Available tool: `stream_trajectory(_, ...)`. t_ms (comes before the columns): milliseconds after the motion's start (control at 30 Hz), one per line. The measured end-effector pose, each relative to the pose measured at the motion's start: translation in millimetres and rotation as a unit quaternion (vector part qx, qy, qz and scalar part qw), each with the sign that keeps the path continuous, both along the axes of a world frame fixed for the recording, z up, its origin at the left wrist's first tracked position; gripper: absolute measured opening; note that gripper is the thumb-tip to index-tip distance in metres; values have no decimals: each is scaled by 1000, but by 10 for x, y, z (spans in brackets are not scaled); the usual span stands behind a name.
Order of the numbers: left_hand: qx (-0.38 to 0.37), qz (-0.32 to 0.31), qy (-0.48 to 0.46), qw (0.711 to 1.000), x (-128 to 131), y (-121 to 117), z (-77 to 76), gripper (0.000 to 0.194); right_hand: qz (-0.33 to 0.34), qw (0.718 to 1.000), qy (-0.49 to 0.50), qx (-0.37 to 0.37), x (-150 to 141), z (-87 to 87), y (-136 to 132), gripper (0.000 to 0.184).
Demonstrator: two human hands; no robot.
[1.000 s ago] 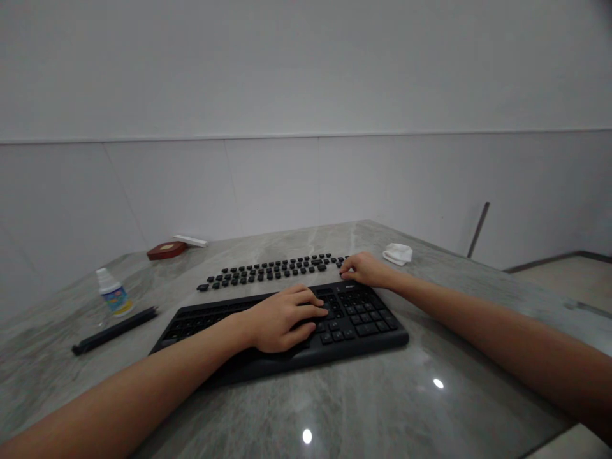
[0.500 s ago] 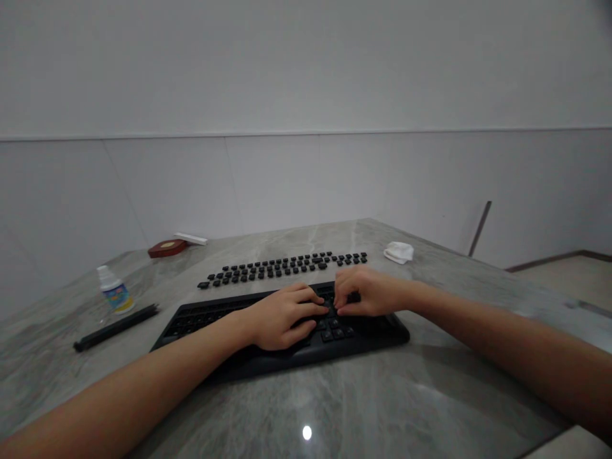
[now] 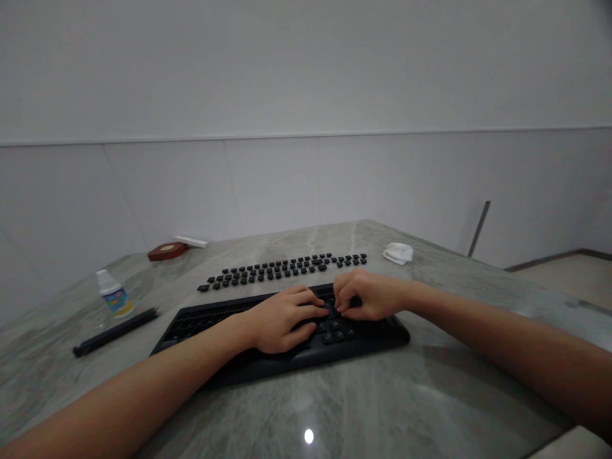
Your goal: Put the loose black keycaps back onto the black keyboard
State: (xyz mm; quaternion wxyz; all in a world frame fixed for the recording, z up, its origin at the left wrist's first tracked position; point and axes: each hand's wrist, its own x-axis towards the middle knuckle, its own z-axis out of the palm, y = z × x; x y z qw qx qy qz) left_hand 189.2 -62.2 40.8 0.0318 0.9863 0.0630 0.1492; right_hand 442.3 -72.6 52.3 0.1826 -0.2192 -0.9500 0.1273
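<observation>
A black keyboard point(image 3: 306, 366) lies on the marbled table in front of me, partly covered by my arms and hands. My left hand point(image 3: 287, 319) rests on it with the fingers stretched out, their tips at the keys right of the middle. Just right of those fingertips, my right hand point(image 3: 366, 294) is curled, thumb and fingers drawn together low over the keyboard. Whatever sits between these fingertips is too small to make out. Behind the keyboard, loose black keycaps point(image 3: 261, 273) lie in several rows on the table.
To the left stand a white spray bottle point(image 3: 115, 294) with a blue label and a black brush-like stick point(image 3: 116, 331). A reddish-brown box point(image 3: 167, 251) and a white strip point(image 3: 190, 241) lie at the back left. A crumpled white tissue point(image 3: 398, 253) is at the right.
Both hands stay at nearly the same place on the keyboard. The right hand's fingers have shifted very slightly; the whole view has tilted a little.
</observation>
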Motion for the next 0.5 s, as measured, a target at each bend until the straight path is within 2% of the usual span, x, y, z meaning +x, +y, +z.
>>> stream_trajectory(133,1,1,3,1000,-7,10,-8,38,-10,996,32,-77,34,-31,75,11)
stream_trajectory(233,4,4,10,1000,-5,10,-2,38,-15,993,47,-104,46,-45,99,11)
stream_trajectory(500,4,2,4,1000,1,0,-1,37,-8,999,28,-39,14,-57,45,9)
